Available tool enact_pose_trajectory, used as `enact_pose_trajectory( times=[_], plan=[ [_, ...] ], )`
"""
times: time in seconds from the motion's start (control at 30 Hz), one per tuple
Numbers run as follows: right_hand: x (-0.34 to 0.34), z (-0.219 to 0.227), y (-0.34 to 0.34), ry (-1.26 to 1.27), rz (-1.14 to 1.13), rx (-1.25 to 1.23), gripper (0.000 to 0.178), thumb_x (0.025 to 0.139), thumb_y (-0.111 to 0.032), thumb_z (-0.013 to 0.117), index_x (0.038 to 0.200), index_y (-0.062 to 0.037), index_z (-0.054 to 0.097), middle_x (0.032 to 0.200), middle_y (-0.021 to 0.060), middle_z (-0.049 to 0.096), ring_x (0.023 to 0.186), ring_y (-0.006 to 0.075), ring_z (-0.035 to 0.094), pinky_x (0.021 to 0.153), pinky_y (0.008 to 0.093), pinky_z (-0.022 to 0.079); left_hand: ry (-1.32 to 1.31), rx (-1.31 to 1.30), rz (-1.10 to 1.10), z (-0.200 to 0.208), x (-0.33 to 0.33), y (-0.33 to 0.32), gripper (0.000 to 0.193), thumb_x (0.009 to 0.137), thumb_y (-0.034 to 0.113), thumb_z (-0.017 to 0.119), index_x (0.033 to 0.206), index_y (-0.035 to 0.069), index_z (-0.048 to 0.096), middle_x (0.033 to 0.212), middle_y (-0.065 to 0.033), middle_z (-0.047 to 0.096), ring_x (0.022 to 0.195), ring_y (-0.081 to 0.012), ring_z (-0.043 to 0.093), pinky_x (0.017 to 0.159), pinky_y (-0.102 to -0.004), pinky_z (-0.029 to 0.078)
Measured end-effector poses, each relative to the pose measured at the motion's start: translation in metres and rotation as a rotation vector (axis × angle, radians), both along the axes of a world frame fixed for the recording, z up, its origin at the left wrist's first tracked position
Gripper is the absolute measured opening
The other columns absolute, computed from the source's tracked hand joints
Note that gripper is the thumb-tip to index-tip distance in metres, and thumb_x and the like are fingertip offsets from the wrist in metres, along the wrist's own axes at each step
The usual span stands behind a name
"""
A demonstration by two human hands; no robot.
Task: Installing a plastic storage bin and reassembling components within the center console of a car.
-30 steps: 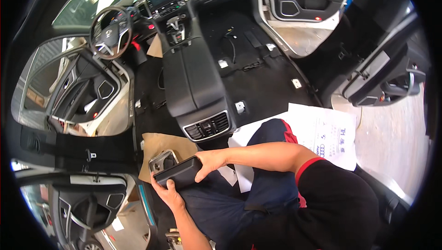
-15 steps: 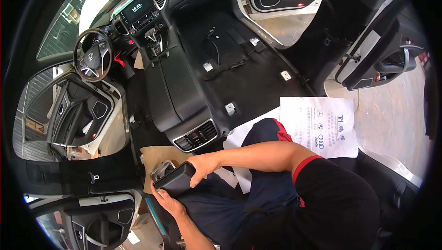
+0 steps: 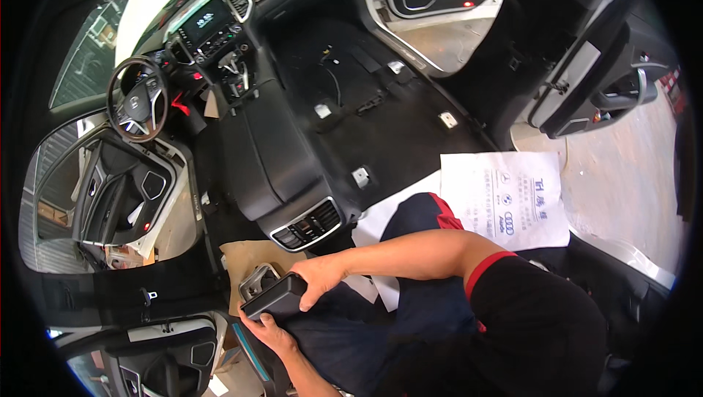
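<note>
Between my hands, over my lap, is a black box-shaped part [image 3: 274,300] with rounded edges; its exact kind I cannot make out. The fingers of my left hand [image 3: 272,332] curl under its lower left end, with the thumb against the near side. My right hand [image 3: 320,278] grips the upper right end, thumb on the near face, its other fingers mostly hidden. Just beyond the part, a silvery metal-looking frame [image 3: 256,280] shows, partly covered; whether the two are joined I cannot tell. Brown paper [image 3: 236,259] lies beneath it.
I am inside a car. Ahead stands the centre console [image 3: 282,170] with rear air vents [image 3: 313,225]. Metal brackets and a loose cable [image 3: 338,82] are on the black floor [image 3: 381,133]. Printed white paper [image 3: 476,192] lies at my right. The steering wheel [image 3: 137,98] is far left.
The black part has tilted slightly in my hands, and my left thumb now shows against its near side. The whole view has shifted a little.
</note>
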State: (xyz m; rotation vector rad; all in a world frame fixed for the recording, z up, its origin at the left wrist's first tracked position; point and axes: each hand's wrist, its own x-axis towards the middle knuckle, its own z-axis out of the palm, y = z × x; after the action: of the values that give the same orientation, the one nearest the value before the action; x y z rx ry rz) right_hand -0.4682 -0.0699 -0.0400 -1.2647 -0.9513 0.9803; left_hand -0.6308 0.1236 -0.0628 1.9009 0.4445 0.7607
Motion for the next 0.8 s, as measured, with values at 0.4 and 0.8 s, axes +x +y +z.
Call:
enact_pose_trajectory(
  times=[0.4, 0.8],
  plan=[
    [-0.003, 0.003, 0.003, 0.057, 0.066, -0.068, 0.045, 0.079, -0.017, 0.082, 0.115, 0.0031, 0.064, 0.091, 0.0017, 0.068, 0.084, 0.0100, 0.060, 0.077, 0.0289, 0.051, 0.037, 0.019, 0.078, 0.014, -0.009, -0.004, 0.061, 0.108, 0.043, 0.044, 0.149, -0.003, 0.041, 0.148, -0.0188, 0.047, 0.134, -0.0297, 0.047, 0.115, -0.0388, 0.032],
    [-0.008, 0.008, 0.003, -0.012, 0.051, -0.151, 0.057, 0.080, -0.018, 0.084, 0.129, 0.0013, 0.061, 0.109, 0.0017, 0.068, 0.096, 0.0102, 0.060, 0.089, 0.0279, 0.051, -0.050, -0.197, 0.013, -0.005, -0.011, 0.008, 0.094, 0.081, 0.035, 0.087, 0.150, -0.002, 0.036, 0.138, -0.0181, 0.053, 0.127, -0.0274, 0.052, 0.111, -0.0373, 0.039]
  ],
)
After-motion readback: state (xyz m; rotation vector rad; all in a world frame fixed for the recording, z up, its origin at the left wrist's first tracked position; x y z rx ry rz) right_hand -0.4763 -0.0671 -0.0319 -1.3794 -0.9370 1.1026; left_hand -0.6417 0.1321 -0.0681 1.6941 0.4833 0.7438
